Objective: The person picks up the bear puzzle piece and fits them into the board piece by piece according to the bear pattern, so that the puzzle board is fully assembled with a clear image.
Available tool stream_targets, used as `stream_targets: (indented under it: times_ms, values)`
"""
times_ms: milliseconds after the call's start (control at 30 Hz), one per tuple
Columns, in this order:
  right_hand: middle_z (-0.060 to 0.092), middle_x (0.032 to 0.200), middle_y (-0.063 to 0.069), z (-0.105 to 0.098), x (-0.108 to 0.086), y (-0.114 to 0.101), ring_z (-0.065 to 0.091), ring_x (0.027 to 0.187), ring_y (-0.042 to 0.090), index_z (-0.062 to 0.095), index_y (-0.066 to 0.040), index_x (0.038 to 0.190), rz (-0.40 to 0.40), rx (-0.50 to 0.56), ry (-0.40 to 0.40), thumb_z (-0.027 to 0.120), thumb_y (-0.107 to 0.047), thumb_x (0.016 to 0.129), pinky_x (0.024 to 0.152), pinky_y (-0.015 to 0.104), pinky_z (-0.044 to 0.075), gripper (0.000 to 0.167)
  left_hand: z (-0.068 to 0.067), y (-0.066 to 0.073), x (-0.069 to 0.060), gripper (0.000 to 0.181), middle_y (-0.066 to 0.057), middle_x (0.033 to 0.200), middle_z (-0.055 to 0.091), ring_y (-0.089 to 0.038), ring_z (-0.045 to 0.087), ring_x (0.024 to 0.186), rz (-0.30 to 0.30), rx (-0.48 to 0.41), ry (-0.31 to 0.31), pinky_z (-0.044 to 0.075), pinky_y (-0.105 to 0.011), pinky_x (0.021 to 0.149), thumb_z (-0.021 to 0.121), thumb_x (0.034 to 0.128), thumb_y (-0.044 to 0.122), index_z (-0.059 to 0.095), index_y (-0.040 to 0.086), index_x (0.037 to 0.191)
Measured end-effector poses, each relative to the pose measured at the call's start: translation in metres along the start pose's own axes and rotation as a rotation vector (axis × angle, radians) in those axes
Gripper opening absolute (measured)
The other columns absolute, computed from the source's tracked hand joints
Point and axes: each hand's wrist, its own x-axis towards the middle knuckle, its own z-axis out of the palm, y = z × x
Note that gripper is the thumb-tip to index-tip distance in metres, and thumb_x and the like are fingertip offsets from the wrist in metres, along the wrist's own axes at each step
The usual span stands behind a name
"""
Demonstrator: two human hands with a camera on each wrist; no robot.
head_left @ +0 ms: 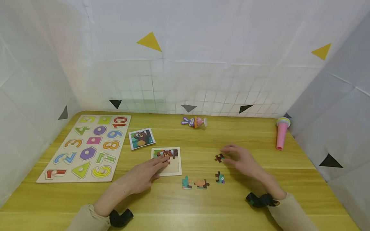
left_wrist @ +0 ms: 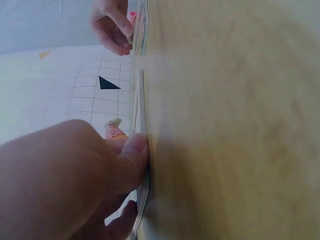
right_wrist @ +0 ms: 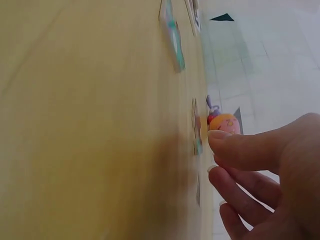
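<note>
White sheeting [head_left: 196, 29] rises behind the wooden table [head_left: 185, 208], along whose far edge lies a rabbit toy [head_left: 198, 122], while a pink microphone [head_left: 281, 136] lies towards the far right corner. Your left hand [head_left: 145, 173] lies across the puzzle tray [head_left: 180, 165], left of the table's middle, fingers extended over the picture and thumb against its edge; that light pressure should serve well to stop it sliding. Your right hand [head_left: 240, 160] is curved beside a brown piece [head_left: 218, 158], right of the tray's right edge, thumb and fingertips a narrow gap apart with nothing between them. For a clean pickup, lower your fingertips until they meet the piece's opposite sides, as it is flat and could skid if nudged from one side only. Stay clear of the blue-green piece [head_left: 221, 178] just nearer the table's near edge, and of the teal piece [head_left: 186, 183] and orange piece [head_left: 201, 183] to its left. Keep the brown piece's picture side up, and leave the tray's bare lower right corner uncovered by your left fingers.
</note>
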Motion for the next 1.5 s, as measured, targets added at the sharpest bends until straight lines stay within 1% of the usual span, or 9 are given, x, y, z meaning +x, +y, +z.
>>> stream_targets:
  times_ms: [133,333,400,700,967,1100,1200,1333,1500]
  values:
    - [0.068,0.118,0.007,-0.001,-0.003,0.003,0.065,0.107,0.027,0.07,-0.004,0.122,-0.009,0.004,0.008,0.076,-0.003,0.086,0.097,0.054,0.051,0.037,0.0,-0.001,-0.001,0.048,-0.008,0.162,0.033,-0.03,0.033,0.148,0.006,-0.009,0.001,0.035,-0.05,0.116,0.05,0.1036,0.01,0.044,0.006,0.151]
    - [0.065,0.117,0.006,0.004,-0.001,0.009,0.063,0.105,0.022,0.07,-0.007,0.123,-0.057,-0.026,-0.019,0.074,-0.007,0.09,0.09,0.044,0.055,0.033,0.001,-0.003,-0.001,0.049,-0.008,0.162,0.032,-0.03,0.033,0.148,-0.006,-0.018,-0.005,0.035,-0.05,0.117,0.05,0.1036,0.01,0.042,0.008,0.152]
    - [0.063,0.116,0.006,0.006,0.0,0.01,0.061,0.105,0.021,0.071,-0.008,0.122,-0.061,-0.03,-0.03,0.072,-0.007,0.091,0.088,0.042,0.055,0.031,0.001,-0.003,-0.001,0.05,-0.008,0.163,0.032,-0.03,0.033,0.148,-0.008,-0.018,-0.004,0.035,-0.05,0.117,0.05,0.1035,0.009,0.041,0.008,0.153]
    - [0.061,0.115,0.002,0.007,0.0,0.015,0.058,0.104,0.02,0.072,-0.012,0.12,-0.018,-0.015,-0.032,0.071,-0.013,0.093,0.087,0.038,0.052,0.027,0.001,-0.003,-0.001,0.051,-0.007,0.163,0.03,-0.03,0.031,0.149,-0.016,-0.022,-0.002,0.035,-0.051,0.116,0.049,0.1037,0.01,0.04,0.009,0.154]
    - [0.061,0.115,0.003,0.006,-0.002,0.014,0.058,0.102,0.019,0.072,-0.01,0.119,-0.006,0.011,-0.024,0.071,-0.011,0.093,0.085,0.033,0.05,0.026,0.001,-0.001,-0.001,0.049,-0.006,0.163,0.031,-0.03,0.03,0.15,-0.023,-0.033,-0.011,0.034,-0.051,0.117,0.048,0.104,0.01,0.041,0.008,0.153]
    - [0.062,0.116,0.003,0.006,-0.003,0.014,0.059,0.103,0.019,0.071,-0.011,0.119,-0.008,0.013,-0.021,0.071,-0.009,0.093,0.086,0.033,0.051,0.026,0.001,-0.001,-0.001,0.049,-0.006,0.163,0.031,-0.028,0.03,0.15,-0.035,-0.029,-0.016,0.034,-0.05,0.117,0.048,0.1043,0.012,0.041,0.01,0.153]
    - [0.062,0.116,0.002,0.007,-0.004,0.015,0.059,0.104,0.018,0.071,-0.011,0.12,-0.005,0.015,-0.021,0.07,-0.01,0.093,0.089,0.035,0.051,0.026,0.001,-0.001,-0.001,0.05,-0.004,0.163,0.031,-0.027,0.03,0.149,-0.045,-0.024,-0.019,0.034,-0.049,0.118,0.049,0.1043,0.013,0.041,0.011,0.153]
    - [0.062,0.114,0.001,0.006,-0.004,0.014,0.059,0.104,0.018,0.071,-0.012,0.118,-0.003,0.021,-0.02,0.071,-0.01,0.093,0.092,0.038,0.051,0.025,0.002,-0.001,-0.001,0.05,-0.005,0.163,0.031,-0.028,0.031,0.149,-0.037,-0.024,-0.014,0.034,-0.05,0.117,0.049,0.104,0.012,0.042,0.011,0.153]
    - [0.062,0.112,0.0,0.006,-0.004,0.013,0.059,0.103,0.017,0.072,-0.012,0.115,-0.013,0.004,-0.012,0.072,-0.011,0.092,0.091,0.04,0.05,0.022,0.001,-0.001,-0.002,0.049,-0.006,0.163,0.031,-0.029,0.031,0.149,-0.026,-0.023,-0.012,0.034,-0.05,0.117,0.049,0.1042,0.011,0.042,0.009,0.152]
